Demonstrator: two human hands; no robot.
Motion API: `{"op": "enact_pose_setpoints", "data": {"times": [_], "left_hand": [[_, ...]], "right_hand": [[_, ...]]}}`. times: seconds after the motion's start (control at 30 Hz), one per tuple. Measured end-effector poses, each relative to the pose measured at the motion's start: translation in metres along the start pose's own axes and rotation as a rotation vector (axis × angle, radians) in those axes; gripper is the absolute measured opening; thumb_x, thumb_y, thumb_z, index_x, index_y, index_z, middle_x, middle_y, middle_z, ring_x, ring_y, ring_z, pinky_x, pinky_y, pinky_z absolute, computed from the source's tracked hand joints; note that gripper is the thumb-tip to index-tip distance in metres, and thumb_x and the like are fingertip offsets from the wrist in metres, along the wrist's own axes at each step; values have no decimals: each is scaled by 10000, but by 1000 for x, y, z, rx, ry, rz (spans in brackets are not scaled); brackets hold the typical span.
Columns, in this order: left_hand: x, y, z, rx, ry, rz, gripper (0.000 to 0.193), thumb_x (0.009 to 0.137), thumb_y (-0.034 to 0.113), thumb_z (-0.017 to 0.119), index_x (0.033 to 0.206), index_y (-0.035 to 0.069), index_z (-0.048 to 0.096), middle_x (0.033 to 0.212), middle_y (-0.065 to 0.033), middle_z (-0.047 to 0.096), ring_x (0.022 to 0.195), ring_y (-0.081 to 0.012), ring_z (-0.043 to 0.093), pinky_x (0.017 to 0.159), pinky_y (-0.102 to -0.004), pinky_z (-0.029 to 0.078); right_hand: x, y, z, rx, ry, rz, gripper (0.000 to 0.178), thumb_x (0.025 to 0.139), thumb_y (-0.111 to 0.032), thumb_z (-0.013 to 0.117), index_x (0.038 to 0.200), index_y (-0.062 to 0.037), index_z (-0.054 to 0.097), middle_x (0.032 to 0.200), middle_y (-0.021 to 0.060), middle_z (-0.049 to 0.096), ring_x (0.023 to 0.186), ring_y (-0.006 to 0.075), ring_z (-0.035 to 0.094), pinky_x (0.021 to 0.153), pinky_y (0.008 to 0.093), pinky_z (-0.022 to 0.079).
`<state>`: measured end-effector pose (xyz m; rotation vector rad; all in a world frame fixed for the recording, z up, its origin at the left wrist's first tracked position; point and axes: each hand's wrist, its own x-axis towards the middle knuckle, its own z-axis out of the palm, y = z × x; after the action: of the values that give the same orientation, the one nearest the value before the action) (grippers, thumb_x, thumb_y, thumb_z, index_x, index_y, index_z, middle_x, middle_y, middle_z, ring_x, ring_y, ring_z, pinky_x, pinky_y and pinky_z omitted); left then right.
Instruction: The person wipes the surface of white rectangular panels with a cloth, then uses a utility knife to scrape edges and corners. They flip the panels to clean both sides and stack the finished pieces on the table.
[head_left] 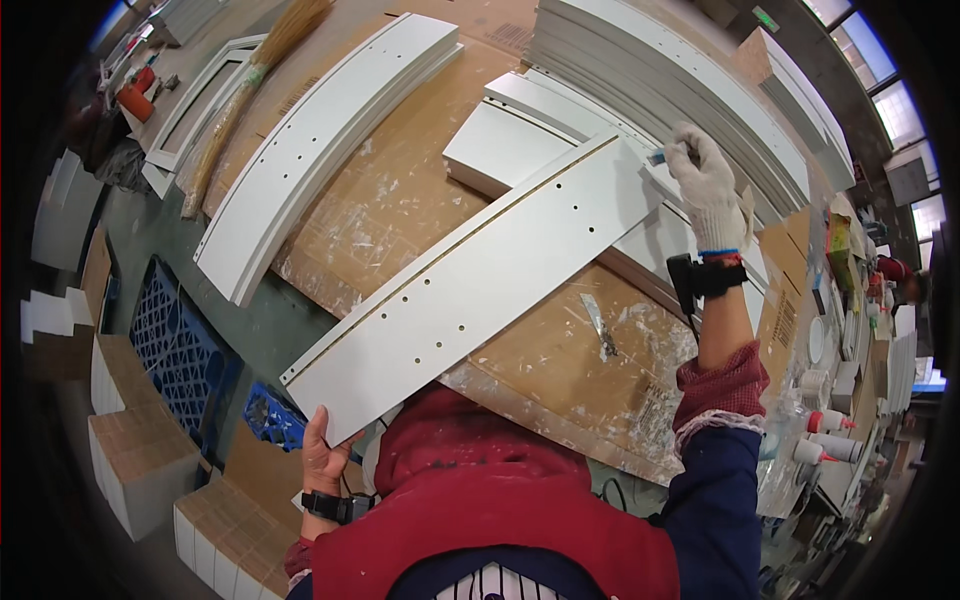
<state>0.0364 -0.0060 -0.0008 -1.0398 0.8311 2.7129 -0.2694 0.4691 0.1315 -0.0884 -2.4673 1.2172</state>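
Note:
A long white panel (470, 275) with drilled holes and a groove along its far edge lies slantwise before me. At its near left end my bare left hand (322, 462) grips it, thumb on the top face and the other fingers partly hidden. My right hand (708, 185), in a white knit glove, is closed above the panel's far right end. A small grey-blue piece (656, 157) pokes out between its fingers; its kind is unclear. Under that far end lie more white panels (510, 150).
A scraper (600, 326) rests on the paint-spattered cardboard (540, 385). Curved white panels (330, 140) lie at the left, with others stacked (660, 80) at the far right. Around the bench are a straw broom (240, 90), a blue pallet (175, 340) and red-tipped bottles (825, 420).

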Motion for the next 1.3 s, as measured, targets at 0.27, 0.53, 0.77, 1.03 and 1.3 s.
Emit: {"op": "enact_pose_setpoints", "data": {"times": [0.27,0.53,0.77,1.03,1.3], "left_hand": [[1,1,-3,72,-11,27,384,898,213,552,1197,-12,466,1080,-150,612,893,-286,656,637,-415,607],[7,-4,-7,110,15,89,365,931,236,501,1201,-9,470,1081,-152,614,894,-282,658,629,-398,611],[0,-1,-4,111,9,70,443,882,195,574,1255,17,414,1122,-135,586,928,-290,640,672,-426,589],[-2,6,-1,15,-133,19,517,848,202,614,1285,16,413,1184,-139,554,1049,-280,585,861,-436,510],[-20,18,23,-33,-303,141,590,839,168,597,1336,-14,337,1265,-154,481,1140,-252,523,947,-390,450]], "right_hand": [[43,-8,39,-387,-111,-207,242,810,-190,634,1004,-47,610,808,127,600,723,228,574,691,315,461],[49,0,43,-457,-97,-196,221,808,-188,627,986,-60,604,848,148,618,792,284,603,713,362,470],[47,-12,44,-479,-40,-306,243,819,-189,595,1018,-50,601,923,150,627,872,309,599,775,385,462],[46,28,22,-81,-159,-69,281,905,-119,566,1174,-37,573,933,0,591,787,67,533,698,210,450],[2,26,-34,489,-33,139,307,922,-142,555,1192,1,521,1071,87,595,907,144,599,760,264,500]]}}
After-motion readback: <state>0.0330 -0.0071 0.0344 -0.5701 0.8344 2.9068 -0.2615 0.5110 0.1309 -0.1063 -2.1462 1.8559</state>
